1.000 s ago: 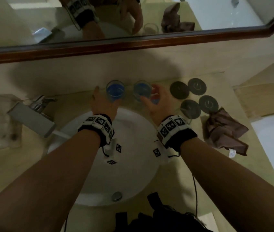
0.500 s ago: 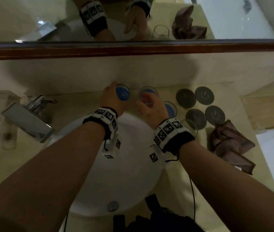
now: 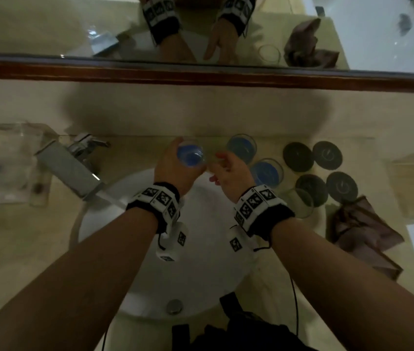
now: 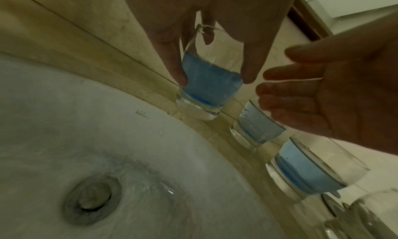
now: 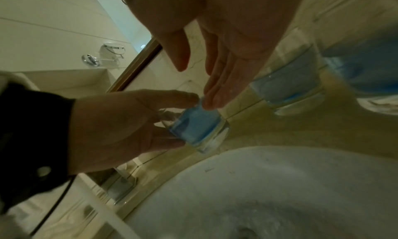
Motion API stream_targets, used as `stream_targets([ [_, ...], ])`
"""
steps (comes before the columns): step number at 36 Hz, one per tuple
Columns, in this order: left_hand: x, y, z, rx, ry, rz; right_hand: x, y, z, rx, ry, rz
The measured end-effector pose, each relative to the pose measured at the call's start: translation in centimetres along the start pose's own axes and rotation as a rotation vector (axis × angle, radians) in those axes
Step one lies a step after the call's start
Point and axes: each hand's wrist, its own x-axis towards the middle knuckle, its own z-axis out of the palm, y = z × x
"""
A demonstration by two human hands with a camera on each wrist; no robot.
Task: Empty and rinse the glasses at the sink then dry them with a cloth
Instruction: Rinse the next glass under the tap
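The left hand grips a short clear glass of blue liquid, thumb and fingers curled round its wall. In the left wrist view its thick base hangs above the beige stone surface, right at the back rim of the round white sink. The right hand hovers just beside it, fingers straight and loosely together, holding nothing; in the right wrist view their tips come right up to the glass, though contact is unclear.

A second glass of blue liquid stands behind the right hand near the wall, and a third glass of blue liquid sits just right of that wrist, both close to the sink's rim. An empty clear glass stands further right, overlapping one of four dark round coasters. A crumpled brown cloth lies at the right end of the surface, near its edge.

The basin under both wrists is open, with a metal drain plug at its near side. A chrome tap reaches in from the left, well apart from the held glass. The wood-framed mirror runs along the wall above.
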Motion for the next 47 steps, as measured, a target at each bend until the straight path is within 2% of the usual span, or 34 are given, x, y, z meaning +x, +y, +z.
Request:
stream_targets([
  [3, -1.7, -0.2, -0.8, -0.092, -0.069, -0.078, -0.3, 0.2, 1.0, -0.043, -0.032, 0.034],
  [11, -6.5, -4.8, -3.0, -0.044, 0.071, -0.168, -2.7, 0.7, 4.4, -0.071, -0.16, 0.149],
  [17, -8.7, -8.3, -4.6, -0.183, 0.01, -0.288, -3.8, 1.0, 7.6, -0.063, -0.331, 0.211],
  [20, -9.6, -10.0, -5.6, -0.186, 0.102, -0.334, -4.0, 1.1, 9.7, -0.066, -0.432, 0.274],
  [22, -10.4, -10.5, -6.3, -0.188, 0.137, -0.322, -4.2, 1.2, 11.1, -0.015, -0.434, 0.334],
  [27, -10.4, -11.3, -7.7, -0.309, 0.096, -0.374, -4.4, 1.7, 14.2, 0.185, -0.358, 0.492],
  [31, -10.8, -12.4, -9.5, -0.145, 0.139, -0.325, -3.8, 1.7, 15.9, 0.28, -0.336, 0.576],
  [36, -10.0, -13.0, -10.5, -0.14, 0.108, -0.314, -3.2, 1.7, 17.7, 0.344, -0.299, 0.619],
  [40, -8.4, -13.3, -10.1, -0.101, -0.028, -0.306, -2.7, 2.1, 18.9, 0.396, -0.263, 0.648],
  [44, -7.6, -13.4, -10.1, -0.084, -0.003, -0.301, -2.2, 2.8, 19.6, 0.493, -0.249, 0.683],
  [47, -7.4, -13.5, -10.2, -0.024, -0.026, -0.21, -1.8, 3.3, 20.0, 0.55, -0.272, 0.696],
])
